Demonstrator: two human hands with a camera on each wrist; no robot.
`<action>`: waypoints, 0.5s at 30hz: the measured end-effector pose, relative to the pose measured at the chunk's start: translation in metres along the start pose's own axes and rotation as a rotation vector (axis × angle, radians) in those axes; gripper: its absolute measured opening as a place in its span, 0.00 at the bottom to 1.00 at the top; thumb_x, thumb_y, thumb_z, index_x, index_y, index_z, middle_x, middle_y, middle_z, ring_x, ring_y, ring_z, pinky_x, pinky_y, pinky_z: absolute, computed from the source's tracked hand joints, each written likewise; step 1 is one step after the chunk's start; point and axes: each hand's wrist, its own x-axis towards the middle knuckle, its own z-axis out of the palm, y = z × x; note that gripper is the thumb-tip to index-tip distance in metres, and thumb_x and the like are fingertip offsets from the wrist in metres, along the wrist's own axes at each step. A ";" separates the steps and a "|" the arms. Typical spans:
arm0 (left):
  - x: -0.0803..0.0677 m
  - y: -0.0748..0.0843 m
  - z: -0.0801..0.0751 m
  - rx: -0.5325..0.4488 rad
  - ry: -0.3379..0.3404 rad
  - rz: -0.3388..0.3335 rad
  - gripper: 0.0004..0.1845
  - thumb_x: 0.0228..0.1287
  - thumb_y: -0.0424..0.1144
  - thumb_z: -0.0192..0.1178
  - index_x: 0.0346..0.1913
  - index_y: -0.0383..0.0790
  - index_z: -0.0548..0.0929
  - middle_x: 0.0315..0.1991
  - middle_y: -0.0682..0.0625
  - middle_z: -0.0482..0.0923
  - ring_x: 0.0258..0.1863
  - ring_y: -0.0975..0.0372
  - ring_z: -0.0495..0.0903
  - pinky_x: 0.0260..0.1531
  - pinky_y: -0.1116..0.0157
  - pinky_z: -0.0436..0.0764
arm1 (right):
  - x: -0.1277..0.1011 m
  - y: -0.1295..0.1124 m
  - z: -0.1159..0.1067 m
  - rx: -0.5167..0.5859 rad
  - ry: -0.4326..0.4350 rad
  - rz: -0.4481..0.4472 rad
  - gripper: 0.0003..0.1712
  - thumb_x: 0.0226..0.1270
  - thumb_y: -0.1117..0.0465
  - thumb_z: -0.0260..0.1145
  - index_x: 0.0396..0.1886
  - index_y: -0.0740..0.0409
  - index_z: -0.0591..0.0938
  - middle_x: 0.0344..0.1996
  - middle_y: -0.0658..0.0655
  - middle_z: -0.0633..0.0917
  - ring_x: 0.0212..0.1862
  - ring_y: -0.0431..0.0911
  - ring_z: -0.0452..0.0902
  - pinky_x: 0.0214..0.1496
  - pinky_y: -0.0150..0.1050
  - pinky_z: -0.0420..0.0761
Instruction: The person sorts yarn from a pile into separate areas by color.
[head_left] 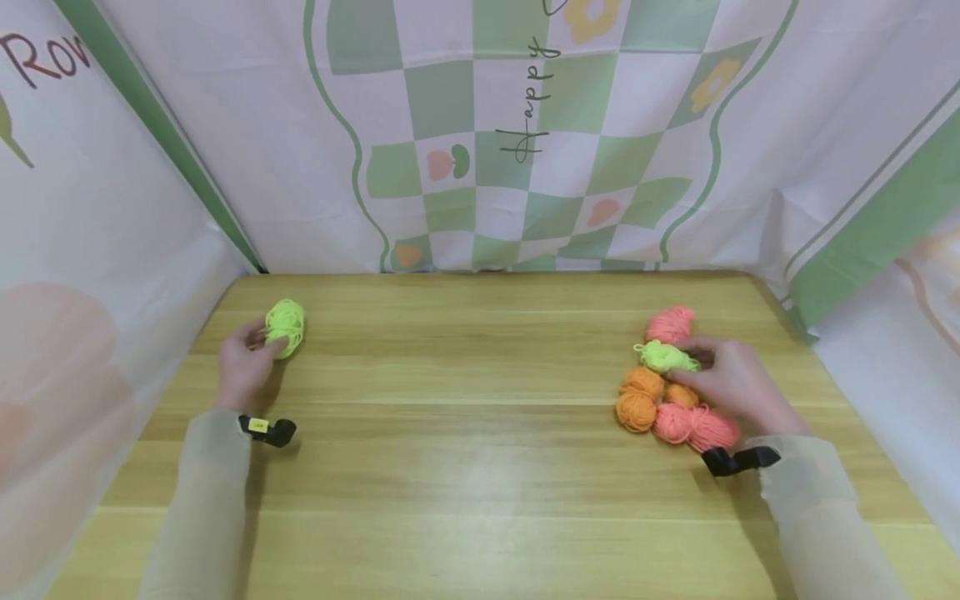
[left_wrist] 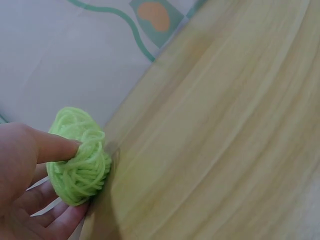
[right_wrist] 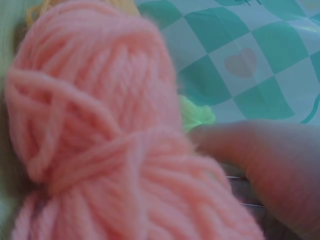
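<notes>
At the far left of the table, my left hand (head_left: 247, 358) pinches a yellow-green ball of yarn (head_left: 285, 328) between thumb and fingers; the left wrist view shows the thumb pressed on this yarn ball (left_wrist: 80, 160). On the right, my right hand (head_left: 731, 379) grips a second yellow-green yarn ball (head_left: 666, 357) above a cluster of yarn. Around it lie a pink yarn ball (head_left: 671, 323) behind, an orange one (head_left: 639, 400) to the left, another orange one (head_left: 681, 395) partly hidden, and a pink one (head_left: 693, 425) in front. That front pink yarn (right_wrist: 100, 110) fills much of the right wrist view.
The yarn stands on a wooden table (head_left: 450, 467). A patterned cloth (head_left: 525, 150) hangs along its back edge, with more cloth at the left side (head_left: 112, 250) and the right side (head_left: 885, 350). Black wrist cameras sit on both sleeves.
</notes>
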 end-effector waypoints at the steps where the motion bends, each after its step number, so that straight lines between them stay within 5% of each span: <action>1: 0.001 -0.001 0.000 0.002 -0.004 -0.005 0.34 0.72 0.37 0.62 0.75 0.31 0.64 0.67 0.31 0.70 0.63 0.44 0.71 0.64 0.50 0.72 | 0.000 0.000 0.000 0.002 0.001 -0.002 0.29 0.65 0.49 0.75 0.56 0.65 0.83 0.50 0.70 0.85 0.50 0.63 0.81 0.51 0.62 0.79; 15: 0.003 -0.005 -0.003 0.023 -0.030 -0.038 0.32 0.73 0.41 0.63 0.74 0.31 0.67 0.69 0.32 0.70 0.67 0.45 0.69 0.67 0.50 0.69 | -0.005 -0.008 -0.008 0.029 0.025 0.023 0.29 0.65 0.49 0.76 0.57 0.65 0.82 0.53 0.73 0.83 0.53 0.68 0.79 0.53 0.65 0.78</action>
